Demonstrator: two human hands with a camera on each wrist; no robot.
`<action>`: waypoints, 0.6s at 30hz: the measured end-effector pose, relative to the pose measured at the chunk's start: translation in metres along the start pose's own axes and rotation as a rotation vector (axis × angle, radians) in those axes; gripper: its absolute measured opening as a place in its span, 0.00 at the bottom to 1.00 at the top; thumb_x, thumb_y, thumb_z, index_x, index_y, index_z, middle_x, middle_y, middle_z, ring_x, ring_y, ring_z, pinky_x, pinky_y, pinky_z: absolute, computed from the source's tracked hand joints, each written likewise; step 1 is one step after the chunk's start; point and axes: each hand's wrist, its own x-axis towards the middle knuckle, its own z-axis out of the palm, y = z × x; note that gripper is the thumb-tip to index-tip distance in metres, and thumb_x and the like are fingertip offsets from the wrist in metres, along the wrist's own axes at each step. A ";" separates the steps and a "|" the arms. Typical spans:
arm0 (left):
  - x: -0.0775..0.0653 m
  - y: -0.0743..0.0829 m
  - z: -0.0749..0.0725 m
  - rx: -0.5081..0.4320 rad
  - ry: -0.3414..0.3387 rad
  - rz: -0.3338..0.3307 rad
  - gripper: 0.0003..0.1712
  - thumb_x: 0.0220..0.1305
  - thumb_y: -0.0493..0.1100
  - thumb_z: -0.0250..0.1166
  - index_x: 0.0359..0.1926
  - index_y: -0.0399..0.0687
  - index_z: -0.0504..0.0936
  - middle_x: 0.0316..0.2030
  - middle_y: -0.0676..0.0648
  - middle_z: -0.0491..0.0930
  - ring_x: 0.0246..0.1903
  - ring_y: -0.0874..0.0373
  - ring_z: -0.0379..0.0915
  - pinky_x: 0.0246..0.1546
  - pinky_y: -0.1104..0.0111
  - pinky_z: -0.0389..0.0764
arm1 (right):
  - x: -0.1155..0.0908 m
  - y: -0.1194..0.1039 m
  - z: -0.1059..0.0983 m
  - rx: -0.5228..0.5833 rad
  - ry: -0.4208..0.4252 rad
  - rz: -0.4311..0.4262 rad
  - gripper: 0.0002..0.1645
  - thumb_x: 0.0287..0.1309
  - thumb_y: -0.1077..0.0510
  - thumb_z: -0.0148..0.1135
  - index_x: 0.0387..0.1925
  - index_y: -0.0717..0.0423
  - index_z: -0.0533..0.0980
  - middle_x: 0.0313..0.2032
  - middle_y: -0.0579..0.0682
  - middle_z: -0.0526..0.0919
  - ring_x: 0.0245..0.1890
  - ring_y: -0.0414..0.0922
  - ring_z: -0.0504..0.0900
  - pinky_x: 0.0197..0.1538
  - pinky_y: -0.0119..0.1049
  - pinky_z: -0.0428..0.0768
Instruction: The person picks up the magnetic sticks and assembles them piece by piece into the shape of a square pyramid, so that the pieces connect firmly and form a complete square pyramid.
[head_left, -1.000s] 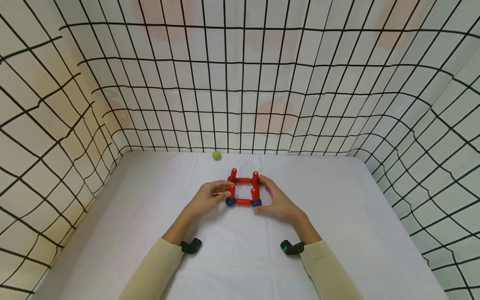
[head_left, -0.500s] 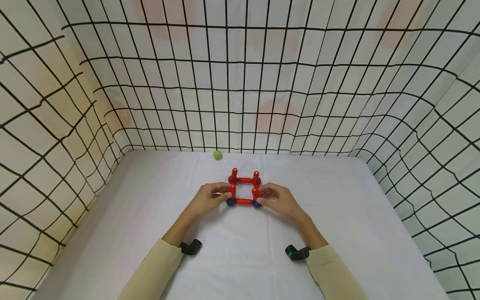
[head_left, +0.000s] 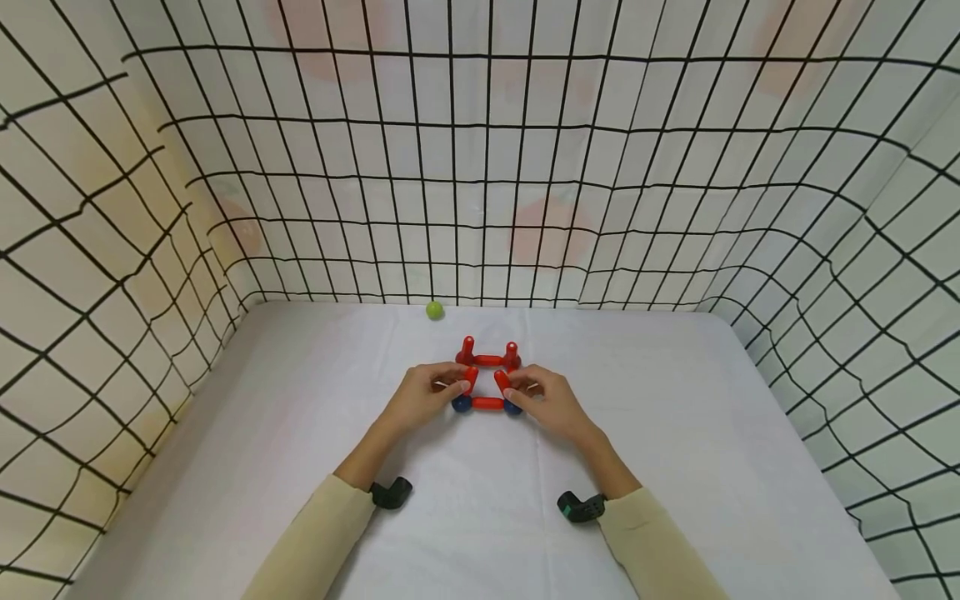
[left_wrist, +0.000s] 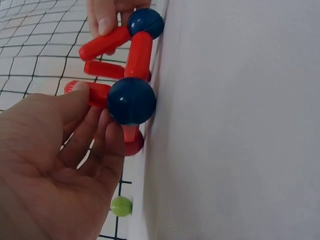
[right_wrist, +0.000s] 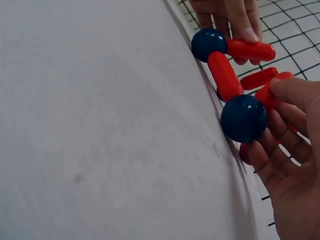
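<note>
A square frame of red rods and balls lies on the table. Dark blue balls (left_wrist: 131, 101) form its two near corners, joined by a red rod (head_left: 487, 403); the far corners have red balls, each with an upright rod. My left hand (head_left: 420, 396) pinches the near left upright rod (left_wrist: 98, 93) between thumb and fingers. At the near right corner, my right hand (head_left: 553, 402) pinches the other upright rod (head_left: 502, 381). Both pinched rods lean inward, towards each other. Fingers partly cover the frame's sides.
A small green ball (head_left: 434, 310) sits at the table's back edge, left of the frame. Black wire mesh (head_left: 483, 179) rises behind the table and along both sides. White cloth (head_left: 480, 517) covers the table.
My right hand, spread round the frame's right side at first, has taken hold of the near right rod. Both near upright rods have since tipped inward.
</note>
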 end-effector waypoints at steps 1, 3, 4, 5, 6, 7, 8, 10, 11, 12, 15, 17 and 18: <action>0.001 0.000 0.000 0.004 0.003 -0.004 0.18 0.70 0.48 0.69 0.57 0.49 0.86 0.49 0.52 0.88 0.44 0.59 0.84 0.49 0.65 0.87 | 0.000 -0.001 0.001 -0.005 0.008 0.000 0.15 0.66 0.56 0.69 0.52 0.56 0.82 0.44 0.49 0.87 0.43 0.43 0.82 0.48 0.33 0.83; 0.002 0.001 0.001 0.009 0.006 -0.006 0.18 0.69 0.48 0.69 0.57 0.50 0.86 0.49 0.52 0.88 0.43 0.58 0.84 0.48 0.65 0.87 | 0.000 -0.002 0.003 -0.009 0.021 -0.001 0.15 0.67 0.56 0.69 0.52 0.57 0.82 0.43 0.50 0.87 0.42 0.42 0.82 0.47 0.32 0.82; 0.002 0.001 0.002 0.009 0.004 -0.009 0.18 0.69 0.48 0.69 0.58 0.50 0.86 0.49 0.52 0.88 0.43 0.59 0.84 0.48 0.66 0.86 | 0.000 -0.003 0.004 -0.011 0.027 -0.002 0.15 0.67 0.56 0.68 0.52 0.57 0.82 0.42 0.50 0.86 0.42 0.43 0.81 0.47 0.32 0.82; 0.003 0.000 0.002 0.009 0.001 -0.011 0.19 0.69 0.48 0.70 0.58 0.50 0.86 0.49 0.52 0.88 0.43 0.59 0.84 0.48 0.66 0.86 | 0.000 -0.003 0.004 -0.013 0.031 -0.002 0.15 0.67 0.56 0.68 0.52 0.58 0.82 0.42 0.51 0.86 0.41 0.43 0.81 0.46 0.32 0.82; 0.004 0.000 0.003 0.011 0.000 -0.013 0.18 0.69 0.48 0.70 0.58 0.51 0.86 0.48 0.53 0.88 0.42 0.59 0.84 0.47 0.67 0.86 | 0.000 -0.004 0.005 -0.014 0.035 -0.001 0.15 0.67 0.56 0.68 0.52 0.58 0.81 0.41 0.51 0.86 0.41 0.43 0.81 0.46 0.32 0.82; 0.004 0.000 0.003 0.015 -0.002 -0.018 0.18 0.69 0.48 0.70 0.58 0.52 0.86 0.48 0.53 0.88 0.42 0.59 0.84 0.47 0.67 0.86 | 0.000 -0.004 0.005 -0.017 0.039 0.004 0.15 0.68 0.56 0.68 0.52 0.58 0.81 0.41 0.51 0.85 0.41 0.43 0.81 0.46 0.32 0.81; 0.005 -0.001 0.004 0.016 -0.002 -0.019 0.18 0.69 0.48 0.70 0.58 0.52 0.86 0.47 0.53 0.89 0.42 0.59 0.84 0.47 0.67 0.86 | 0.000 -0.004 0.005 -0.020 0.043 0.010 0.15 0.68 0.55 0.67 0.52 0.58 0.81 0.41 0.50 0.85 0.41 0.43 0.80 0.46 0.31 0.81; 0.005 -0.001 0.004 0.014 -0.002 -0.019 0.18 0.69 0.48 0.70 0.57 0.52 0.86 0.46 0.53 0.89 0.42 0.59 0.84 0.46 0.67 0.86 | -0.001 -0.004 0.006 -0.018 0.047 0.022 0.15 0.68 0.55 0.67 0.53 0.58 0.81 0.41 0.51 0.85 0.42 0.43 0.80 0.47 0.31 0.80; 0.005 0.000 0.004 0.013 0.000 -0.018 0.18 0.69 0.48 0.70 0.57 0.52 0.87 0.46 0.53 0.89 0.41 0.59 0.84 0.46 0.67 0.86 | -0.001 -0.005 0.006 -0.015 0.050 0.029 0.15 0.69 0.55 0.66 0.53 0.58 0.81 0.41 0.51 0.85 0.42 0.44 0.80 0.47 0.32 0.80; 0.005 0.000 0.004 0.012 0.002 -0.016 0.18 0.69 0.48 0.70 0.57 0.52 0.87 0.46 0.53 0.89 0.41 0.59 0.84 0.46 0.67 0.86 | 0.000 -0.005 0.006 -0.010 0.051 0.037 0.15 0.69 0.55 0.66 0.53 0.58 0.81 0.41 0.51 0.85 0.42 0.44 0.80 0.47 0.32 0.80; 0.005 0.001 0.004 0.011 0.005 -0.010 0.18 0.69 0.48 0.70 0.57 0.51 0.87 0.45 0.52 0.89 0.41 0.58 0.85 0.46 0.66 0.86 | 0.000 -0.005 0.007 0.003 0.051 0.049 0.16 0.69 0.55 0.66 0.53 0.58 0.81 0.41 0.52 0.85 0.43 0.45 0.79 0.47 0.31 0.80; 0.005 0.002 0.003 0.017 0.004 -0.013 0.18 0.69 0.48 0.70 0.57 0.51 0.87 0.45 0.52 0.89 0.41 0.59 0.84 0.46 0.67 0.86 | 0.001 -0.006 0.006 0.008 0.048 0.053 0.16 0.69 0.56 0.67 0.53 0.58 0.81 0.41 0.52 0.84 0.42 0.45 0.79 0.47 0.31 0.79; 0.005 0.002 0.003 0.021 0.002 -0.014 0.18 0.69 0.49 0.70 0.57 0.51 0.87 0.45 0.52 0.89 0.41 0.59 0.84 0.45 0.67 0.86 | 0.001 -0.006 0.006 0.010 0.048 0.055 0.16 0.68 0.55 0.67 0.53 0.58 0.81 0.41 0.52 0.84 0.42 0.45 0.79 0.46 0.30 0.79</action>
